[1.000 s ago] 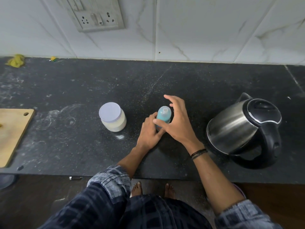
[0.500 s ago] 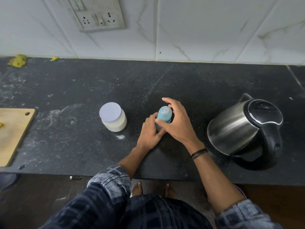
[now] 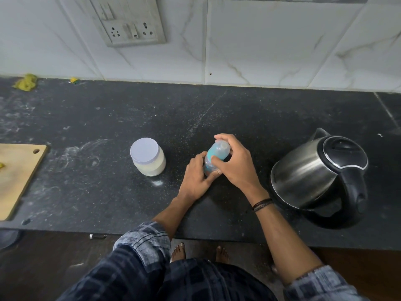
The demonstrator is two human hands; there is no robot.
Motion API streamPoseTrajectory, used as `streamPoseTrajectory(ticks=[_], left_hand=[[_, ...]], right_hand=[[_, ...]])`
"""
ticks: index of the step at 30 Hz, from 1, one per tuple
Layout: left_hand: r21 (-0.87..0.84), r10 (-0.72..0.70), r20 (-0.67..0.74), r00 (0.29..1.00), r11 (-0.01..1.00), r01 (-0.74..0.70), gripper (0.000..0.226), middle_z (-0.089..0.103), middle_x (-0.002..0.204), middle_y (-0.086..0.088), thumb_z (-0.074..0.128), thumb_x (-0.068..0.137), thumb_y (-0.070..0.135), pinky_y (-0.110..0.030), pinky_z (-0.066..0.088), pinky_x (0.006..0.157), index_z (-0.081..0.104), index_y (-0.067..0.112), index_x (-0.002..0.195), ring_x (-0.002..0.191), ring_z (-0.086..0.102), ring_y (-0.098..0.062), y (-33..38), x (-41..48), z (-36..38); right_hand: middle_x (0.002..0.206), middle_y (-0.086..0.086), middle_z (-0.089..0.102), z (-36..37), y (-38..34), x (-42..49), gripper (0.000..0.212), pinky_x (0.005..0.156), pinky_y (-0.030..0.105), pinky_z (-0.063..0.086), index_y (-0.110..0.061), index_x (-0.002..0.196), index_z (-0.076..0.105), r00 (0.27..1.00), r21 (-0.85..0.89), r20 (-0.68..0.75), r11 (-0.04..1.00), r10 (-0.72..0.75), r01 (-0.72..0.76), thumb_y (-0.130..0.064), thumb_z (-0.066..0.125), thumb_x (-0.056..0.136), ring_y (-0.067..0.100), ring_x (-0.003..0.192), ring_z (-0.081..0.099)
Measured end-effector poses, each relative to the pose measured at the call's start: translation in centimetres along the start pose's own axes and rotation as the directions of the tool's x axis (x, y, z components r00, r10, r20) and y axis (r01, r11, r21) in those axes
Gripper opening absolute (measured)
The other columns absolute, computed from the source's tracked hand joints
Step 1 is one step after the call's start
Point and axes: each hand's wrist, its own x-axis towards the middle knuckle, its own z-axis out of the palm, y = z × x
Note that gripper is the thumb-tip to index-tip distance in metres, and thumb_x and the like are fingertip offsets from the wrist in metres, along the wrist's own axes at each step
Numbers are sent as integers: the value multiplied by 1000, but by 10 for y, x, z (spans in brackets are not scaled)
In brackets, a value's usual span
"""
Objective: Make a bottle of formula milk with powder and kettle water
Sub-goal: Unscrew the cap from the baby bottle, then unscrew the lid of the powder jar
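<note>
A small baby bottle (image 3: 217,154) with a blue top under a clear cap stands on the black counter (image 3: 86,192). My left hand (image 3: 196,177) grips its lower body. My right hand (image 3: 236,164) curls round the cap from above and the right. To the left stands a jar of white powder (image 3: 148,157) with a pale lid on. A steel kettle (image 3: 319,174) with a black lid and handle stands to the right, lid shut.
A wooden cutting board (image 3: 19,174) lies at the left edge. A wall socket panel (image 3: 128,22) sits on the tiled wall behind. Yellow scraps (image 3: 26,82) lie at the back left. White powder dust marks the counter near the jar.
My right hand has closed further round the bottle's cap, thumb now over the blue top. The left hand keeps its grip on the bottle's body.
</note>
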Motion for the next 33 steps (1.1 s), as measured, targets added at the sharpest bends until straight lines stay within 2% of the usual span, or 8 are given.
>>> streamPoseTrajectory(ticks=[5,9,16,18,21,25,30,33], left_hand=[[-32,-29,-18,999,999,29,65,54,127,11,70,86,61,-45,47,99,44,30,137,115,51,-13,2,0,0],[-24,-57,-10,998,998,57,70,50,128,12,75,83,55,-46,46,103,42,28,138,119,49,-14,0,0,1],[-58,-54,-12,998,997,53,77,49,134,16,80,78,52,-42,46,105,40,30,140,124,45,-7,-2,-1,2],[-95,-63,-20,998,994,61,83,49,138,16,83,77,48,-35,45,106,39,28,144,127,44,-2,-2,-1,2],[-142,-90,-18,996,986,86,93,47,139,16,85,75,44,-21,39,105,32,32,150,129,42,-4,0,-4,-1],[-159,-92,-32,995,984,86,96,44,144,9,82,75,45,-29,39,108,28,31,154,129,42,-13,-6,-15,-4],[-149,-113,-107,988,984,97,84,44,144,8,79,80,31,-25,39,107,34,33,151,127,44,-10,-5,-44,-16],[-111,-93,-224,970,991,69,66,48,137,13,74,85,18,-33,45,104,46,30,143,124,47,-11,-4,-59,-24]], right_hand=[[127,-9,56,-11,10,2,62,99,43,57,-37,131,57,984,97,-170,995,50,-33,-11,79,78,11,118,62],[117,-7,60,-22,24,6,65,95,47,55,-35,132,56,948,60,-237,977,213,-205,-13,80,75,13,105,63],[126,-4,55,-23,49,5,64,97,47,51,-30,136,52,944,-83,-170,950,283,-300,-11,78,80,20,112,59],[129,-2,55,-20,55,5,65,98,45,51,-28,137,51,947,-111,-139,946,288,-304,-9,78,81,21,116,58],[134,-1,55,-15,60,4,66,99,42,50,-27,139,50,950,-147,-95,939,298,-309,-7,78,82,21,120,58],[137,2,54,-12,65,1,69,98,40,48,-26,140,50,949,-174,-61,933,311,-316,-5,79,82,22,121,57],[137,2,54,-11,70,-1,71,99,40,48,-26,141,49,940,-170,-37,925,339,-340,-3,80,82,23,122,57],[135,2,53,-14,72,-3,74,99,40,47,-27,141,48,933,-157,-11,921,360,-357,-4,82,80,23,123,57]])
